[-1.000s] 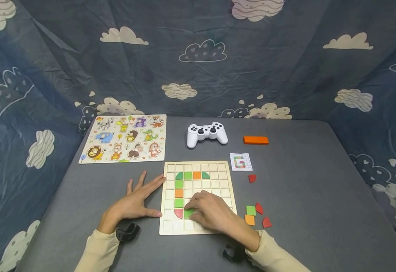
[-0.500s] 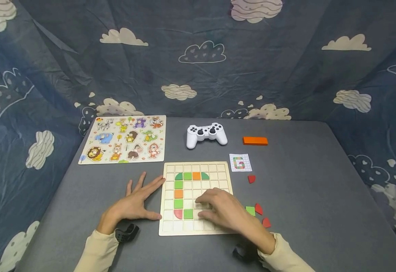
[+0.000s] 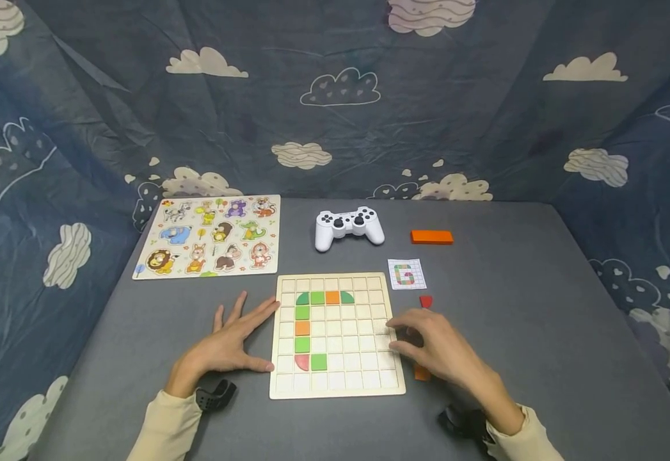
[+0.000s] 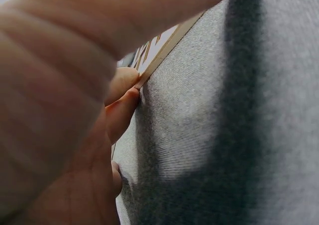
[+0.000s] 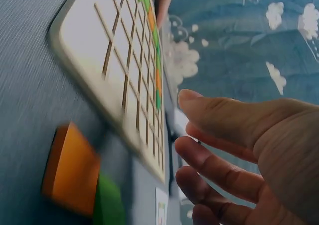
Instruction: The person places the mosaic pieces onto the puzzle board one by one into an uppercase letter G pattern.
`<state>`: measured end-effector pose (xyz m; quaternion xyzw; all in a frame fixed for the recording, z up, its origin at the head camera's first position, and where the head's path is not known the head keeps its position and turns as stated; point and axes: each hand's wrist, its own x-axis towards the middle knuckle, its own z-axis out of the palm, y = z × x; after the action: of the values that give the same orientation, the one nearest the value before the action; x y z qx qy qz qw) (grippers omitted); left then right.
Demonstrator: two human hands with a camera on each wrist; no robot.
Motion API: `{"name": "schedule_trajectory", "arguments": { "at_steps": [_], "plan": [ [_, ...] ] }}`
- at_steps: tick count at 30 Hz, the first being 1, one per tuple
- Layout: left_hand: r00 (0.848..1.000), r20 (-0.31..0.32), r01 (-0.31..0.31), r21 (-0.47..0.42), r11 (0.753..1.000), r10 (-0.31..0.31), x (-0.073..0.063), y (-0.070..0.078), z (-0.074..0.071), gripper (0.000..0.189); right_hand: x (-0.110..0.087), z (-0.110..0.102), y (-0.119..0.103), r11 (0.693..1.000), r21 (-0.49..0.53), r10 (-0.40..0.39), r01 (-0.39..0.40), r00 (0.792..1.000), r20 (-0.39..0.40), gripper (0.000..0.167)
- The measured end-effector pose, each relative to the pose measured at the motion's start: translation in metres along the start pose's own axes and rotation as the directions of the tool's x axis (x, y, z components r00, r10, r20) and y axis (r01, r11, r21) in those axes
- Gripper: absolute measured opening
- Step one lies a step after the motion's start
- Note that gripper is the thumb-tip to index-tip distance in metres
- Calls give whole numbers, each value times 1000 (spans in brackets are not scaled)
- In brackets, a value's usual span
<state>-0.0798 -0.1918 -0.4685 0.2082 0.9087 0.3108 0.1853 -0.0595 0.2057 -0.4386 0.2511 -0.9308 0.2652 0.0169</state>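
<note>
A pale wooden grid board (image 3: pixel 354 384) lies mid-table with green, orange and red tiles set in some squares. My left hand (image 3: pixel 228 339) is spread at its left side, thumb and fingertips at the edge. Over the board's right edge hovers my right hand (image 3: pixel 441 342), fingers loosely bent and holding nothing. Beneath it an orange square tile (image 3: pixel 422 372) shows partly in the head view; the right wrist view has that orange tile (image 5: pixel 74 170) beside a green tile (image 5: pixel 108 200). A red quarter-round tile (image 3: pixel 425 301) lies just beyond the hand. Other loose tiles are hidden under it.
A small pattern card (image 3: pixel 407 274) lies off the board's upper right corner. Farther back are a white game controller (image 3: pixel 349 228) and an orange block (image 3: pixel 432 237). An animal puzzle board (image 3: pixel 208 235) lies at the back left. A cloud-print cloth (image 3: pixel 335 128) hangs behind the table.
My right hand has left the green tile in the bottom row and moved right, off the board's middle to over the loose tiles. The left hand has stayed at the edge.
</note>
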Motion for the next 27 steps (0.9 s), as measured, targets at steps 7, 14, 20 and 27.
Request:
{"name": "schedule_trajectory", "arguments": {
  "at_steps": [7,14,20,27],
  "plan": [
    [1000,-1,6,-1,1000,-6,0,-1,1,114,-19,-9,12,998,10,58,-58,998,31,31],
    [1000,-1,1,-1,1000,-1,1,-2,1,114,-41,-11,16,994,51,95,-98,994,51,25],
    [1000,4,4,-10,1000,-4,1,-1,1,114,-52,-7,19,991,86,90,-99,991,102,25],
    [1000,6,6,-9,1000,-6,1,-1,1,114,-56,-2,22,989,99,96,-108,989,111,28]
  ]
}}
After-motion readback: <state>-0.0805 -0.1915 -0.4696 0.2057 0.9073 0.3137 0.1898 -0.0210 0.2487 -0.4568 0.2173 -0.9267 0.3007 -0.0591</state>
